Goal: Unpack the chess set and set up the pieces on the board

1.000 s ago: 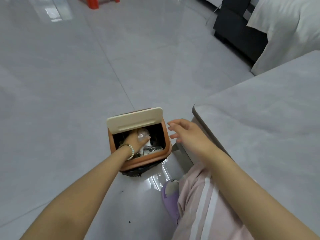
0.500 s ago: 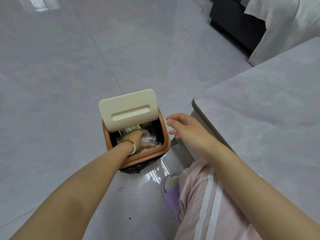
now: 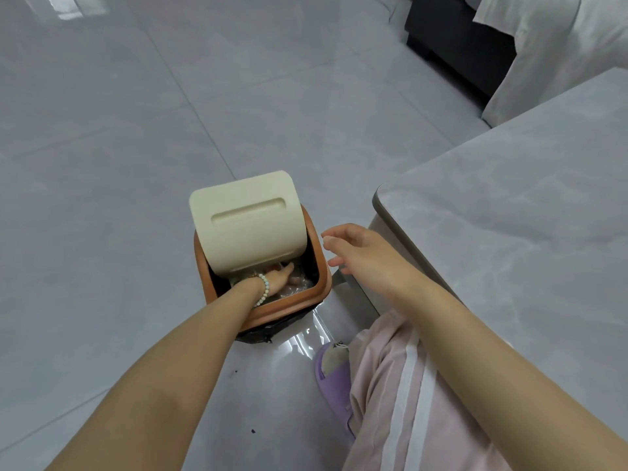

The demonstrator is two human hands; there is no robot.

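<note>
No chess board or pieces show in this view. An orange waste bin (image 3: pixel 292 302) with a black liner stands on the floor, and its cream swing lid (image 3: pixel 248 220) is tipped up. My left hand (image 3: pixel 277 282), a bead bracelet on its wrist, reaches inside the bin under the lid. Its fingers lie stretched out on crumpled clear plastic wrap (image 3: pixel 302 283); the lid hides part of them. My right hand (image 3: pixel 360 253) hovers beside the bin's right rim, fingers spread and holding nothing.
A grey table (image 3: pixel 509 232) fills the right side, its rounded corner close to the bin. My leg in pink trousers and a purple slipper (image 3: pixel 331 372) are below it. Dark furniture (image 3: pixel 455 39) and white bedding (image 3: pixel 560 45) stand at the far right.
My left hand has gone deeper into the bin with the plastic wrap, its fingers flattening out. The lid has swung further over the opening. My right hand has barely moved.
</note>
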